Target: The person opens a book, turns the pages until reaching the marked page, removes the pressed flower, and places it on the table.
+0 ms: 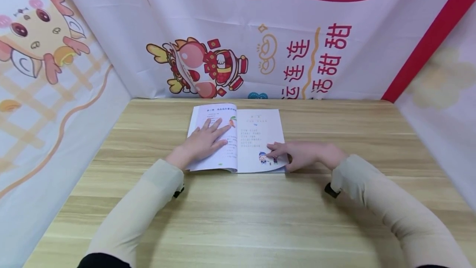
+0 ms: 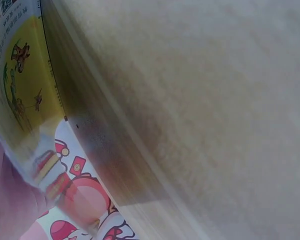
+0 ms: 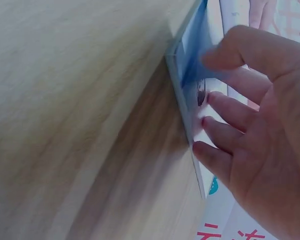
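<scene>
the thin white illustrated paper booklet (image 1: 238, 139) lies open and flat near the far edge of the light wooden desk (image 1: 238, 218); judged from this, opening is done and the next page is not yet lifted. left hand (image 1: 203, 143): fingers straight and spread, pressing the left page. right hand (image 1: 303, 155): fingers (image 3: 225, 107) loosely curled at the right page's lower corner, thumb on top, pinching the page edge.

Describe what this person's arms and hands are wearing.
Both arms wear long, close-fitting pale cream sleeves that end at the wrists. A small black device sits under each cuff, one by the left wrist, one by the right. The hands are bare, no gloves or rings visible.
</scene>
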A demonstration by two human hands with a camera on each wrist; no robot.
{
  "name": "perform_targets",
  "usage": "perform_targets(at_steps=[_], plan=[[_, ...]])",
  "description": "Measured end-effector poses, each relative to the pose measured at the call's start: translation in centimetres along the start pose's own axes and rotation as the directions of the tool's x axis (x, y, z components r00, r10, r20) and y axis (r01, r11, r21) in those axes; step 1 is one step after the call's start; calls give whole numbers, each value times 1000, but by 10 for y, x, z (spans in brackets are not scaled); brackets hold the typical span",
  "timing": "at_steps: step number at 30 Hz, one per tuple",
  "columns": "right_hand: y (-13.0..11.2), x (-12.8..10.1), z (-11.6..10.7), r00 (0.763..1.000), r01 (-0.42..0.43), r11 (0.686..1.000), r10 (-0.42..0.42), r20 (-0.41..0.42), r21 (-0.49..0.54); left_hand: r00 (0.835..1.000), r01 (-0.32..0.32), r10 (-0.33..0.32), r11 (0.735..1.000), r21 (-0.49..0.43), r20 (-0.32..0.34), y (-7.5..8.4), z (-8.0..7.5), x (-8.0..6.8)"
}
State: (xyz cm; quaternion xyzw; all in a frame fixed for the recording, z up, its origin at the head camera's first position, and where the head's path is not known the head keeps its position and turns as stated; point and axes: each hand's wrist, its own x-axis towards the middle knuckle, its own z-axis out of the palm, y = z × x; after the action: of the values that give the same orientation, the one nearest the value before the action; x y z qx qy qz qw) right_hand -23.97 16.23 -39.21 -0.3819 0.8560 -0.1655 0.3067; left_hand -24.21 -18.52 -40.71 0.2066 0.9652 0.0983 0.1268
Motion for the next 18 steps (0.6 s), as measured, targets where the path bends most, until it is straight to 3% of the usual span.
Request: perform_targets(at_steps=[6, 11, 14, 18], plan=[[3, 1, 3, 999, -9, 999, 7, -51, -35, 1000, 5, -5, 1000, 11, 6, -2, 1, 0], [8, 5, 6, 983, -5, 999, -5, -183, -53, 1000, 7, -7, 1000, 5, 8, -3, 0, 0], [10, 8, 6, 956, -50, 998, 35, -291, -46, 1000, 8, -8, 1000, 2, 7, -4, 1, 0], [10, 12, 6, 896, -114, 990, 140, -420, 85, 1000, 17, -17, 1000, 1, 7, -7, 2, 1]])
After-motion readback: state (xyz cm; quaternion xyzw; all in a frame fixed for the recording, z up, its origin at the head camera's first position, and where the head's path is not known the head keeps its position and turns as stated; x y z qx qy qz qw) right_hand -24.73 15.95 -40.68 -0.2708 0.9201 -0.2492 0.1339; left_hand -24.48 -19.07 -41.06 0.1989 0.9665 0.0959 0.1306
